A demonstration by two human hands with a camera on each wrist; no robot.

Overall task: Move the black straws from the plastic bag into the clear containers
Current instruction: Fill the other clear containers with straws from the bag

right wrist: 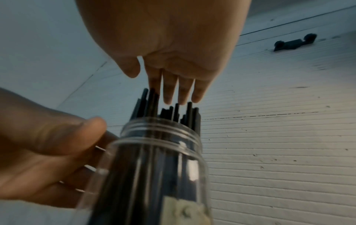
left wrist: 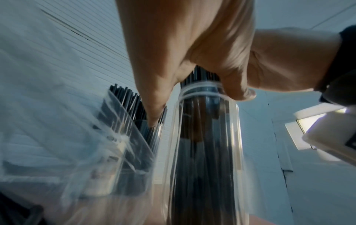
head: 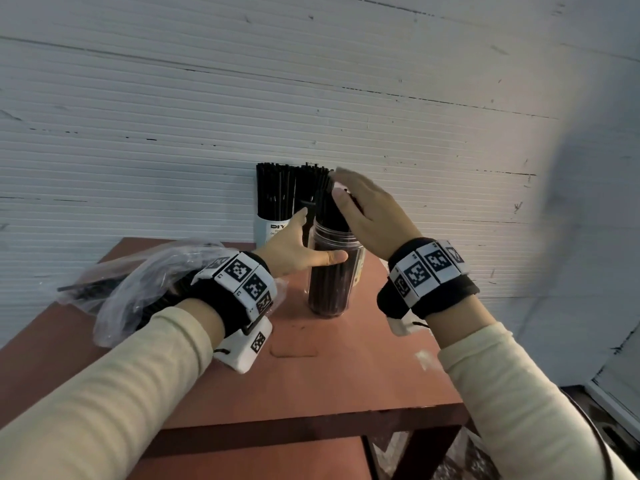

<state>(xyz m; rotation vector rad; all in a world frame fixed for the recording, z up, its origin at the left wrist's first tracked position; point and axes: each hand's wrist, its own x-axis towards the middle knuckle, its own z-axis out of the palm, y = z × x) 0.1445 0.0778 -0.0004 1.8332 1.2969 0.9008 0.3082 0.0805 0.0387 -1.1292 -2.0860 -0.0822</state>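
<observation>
**Transfer Partly Done**

The black straws (head: 329,213) fill the clear cylindrical plastic container (head: 341,237), 12 o'clock. The left hand (head: 292,245) clasps it; the right hand (head: 374,216), fingers straight, caps the tips. The crumpled clear plastic bag (head: 145,282), 9 o'clock, contains more: likely unfinished.

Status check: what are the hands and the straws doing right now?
Left hand grips the front jar. Right hand open, flat over its straws. Bag holds more straws. Two more jars of straws stand behind.

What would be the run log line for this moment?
left hand holds front clear container | right hand flat, fingertips at its straw tops | plastic bag on table, straws inside
</observation>
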